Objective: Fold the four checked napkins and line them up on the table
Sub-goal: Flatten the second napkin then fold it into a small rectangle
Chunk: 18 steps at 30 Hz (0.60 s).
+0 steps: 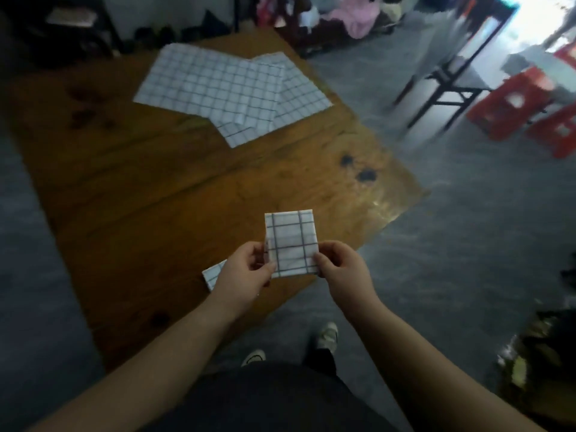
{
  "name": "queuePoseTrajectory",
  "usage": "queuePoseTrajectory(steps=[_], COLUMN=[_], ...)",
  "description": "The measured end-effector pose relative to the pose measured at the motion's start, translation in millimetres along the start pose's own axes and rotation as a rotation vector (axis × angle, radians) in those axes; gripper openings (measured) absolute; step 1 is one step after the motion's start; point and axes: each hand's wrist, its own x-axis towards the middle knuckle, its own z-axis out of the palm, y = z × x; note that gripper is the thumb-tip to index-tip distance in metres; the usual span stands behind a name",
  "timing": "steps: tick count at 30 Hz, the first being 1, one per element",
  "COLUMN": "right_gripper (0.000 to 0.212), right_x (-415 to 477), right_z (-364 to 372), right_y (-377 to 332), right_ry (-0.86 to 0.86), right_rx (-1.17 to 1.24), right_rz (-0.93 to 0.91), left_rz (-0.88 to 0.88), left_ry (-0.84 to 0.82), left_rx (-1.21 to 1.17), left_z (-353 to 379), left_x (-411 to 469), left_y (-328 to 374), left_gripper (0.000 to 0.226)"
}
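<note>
I hold a small folded checked napkin [291, 241] above the near right part of the wooden table [162, 188]. My left hand [246, 272] pinches its lower left edge and my right hand [341, 265] pinches its lower right corner. Another folded napkin [213, 274] lies on the table just left of my left hand, partly hidden by it. At the far side of the table lie two unfolded checked napkins: one on top [212, 82] and one beneath it [299, 95], overlapping.
The table's right edge runs diagonally beside the grey floor [452, 244]. A dark metal chair frame [442, 82] and red plastic stools [523, 104] stand at the right. Clutter and pink cloth sit behind the table. My shoes [327, 335] show below.
</note>
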Motion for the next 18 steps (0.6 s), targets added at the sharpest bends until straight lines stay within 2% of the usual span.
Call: queuePoseTrajectory(steps=[10, 14, 18], right_gripper=[0.013, 0.021, 0.021], right_x=[129.2, 169.3, 193.2], right_z=[8.9, 12.8, 17.3], right_y=[28.1, 41.4, 50.6], right_ry=[-0.427, -0.565, -0.688], right_rx=[-0.342, -0.442, -0.607], right_rz=[0.002, -0.026, -0.126], left_rz=[-0.257, -0.383, -0.395], left_ry=[0.435, 0.557, 0.607], left_rx=[-0.010, 0.101, 0.263], left_z=[47.7, 70.5, 85.8], left_x=[60.6, 83.7, 93.2], left_y=[-44.8, -51.9, -55.4], left_gripper=[0.022, 0.029, 0.032])
